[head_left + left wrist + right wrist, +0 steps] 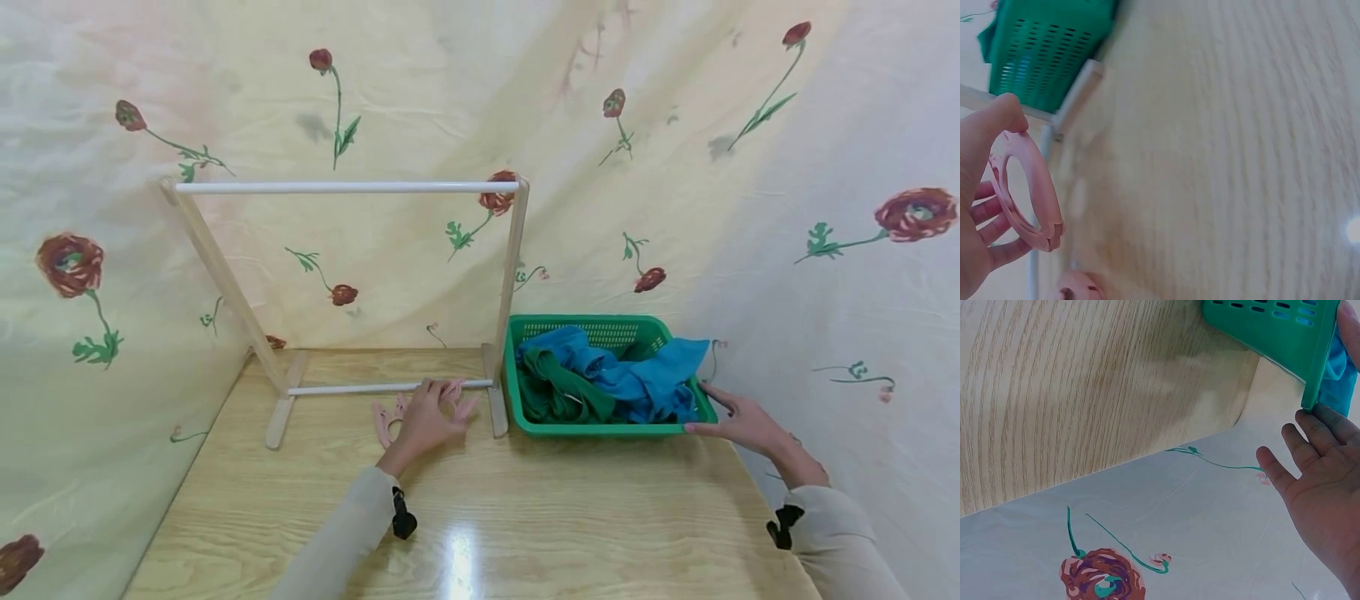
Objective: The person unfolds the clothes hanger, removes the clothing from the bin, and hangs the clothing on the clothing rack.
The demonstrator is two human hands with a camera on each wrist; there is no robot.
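Observation:
My left hand (431, 419) pinches a pink clothes peg (1038, 181) with a long oval opening, thumb on its top end and fingers around its lower side. Other pink pegs (385, 422) lie on the table just beside this hand, and part of one shows low in the left wrist view. At the green plastic basket (592, 429), my right hand (750, 425) touches the front right corner, thumb at the front rim and extended fingers along the right side. Blue cloth (622, 377) and green cloth (558, 387) lie bunched in the basket, some blue hanging over its right rim.
A wooden rack (512, 275) with a white top rail (345, 188) and a lower rail stands on the wooden table (585, 517), just left of the basket. Flowered fabric (420, 108) hangs behind and at both sides. The table's right edge runs close beside the basket.

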